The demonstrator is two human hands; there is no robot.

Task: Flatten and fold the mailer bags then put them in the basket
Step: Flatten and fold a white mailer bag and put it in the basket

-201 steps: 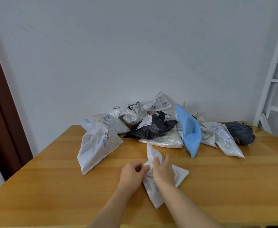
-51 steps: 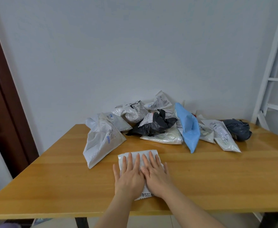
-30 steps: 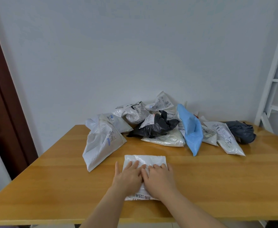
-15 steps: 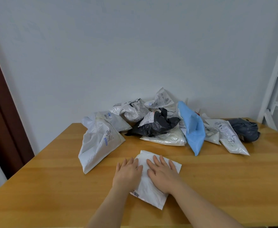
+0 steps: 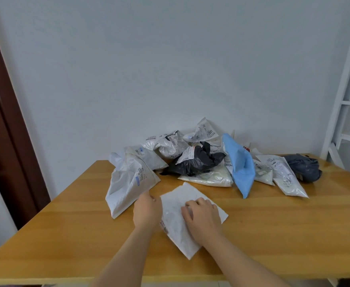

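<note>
A flattened white mailer bag (image 5: pixel 176 220) lies diagonally on the wooden table (image 5: pixel 273 235) in front of me. My left hand (image 5: pixel 147 211) sits against the bag's left edge, and its fingertips are hidden from me. My right hand (image 5: pixel 202 217) rests on top of the bag with bent fingers pressing down on its middle. Behind it is a pile of crumpled mailer bags: a large white one (image 5: pixel 128 181), a black one (image 5: pixel 194 162), a blue one (image 5: pixel 240 168), a dark grey one (image 5: pixel 303 168) and several white ones. No basket is in view.
The pile stands against a pale wall at the table's far edge. A white ladder frame (image 5: pixel 348 112) rises at the right. A dark brown door frame (image 5: pixel 6 125) runs down the left side.
The bag has turned further onto the diagonal. My left hand slid off its surface to the left edge. The right hand's fingers bent from flat to pressing.
</note>
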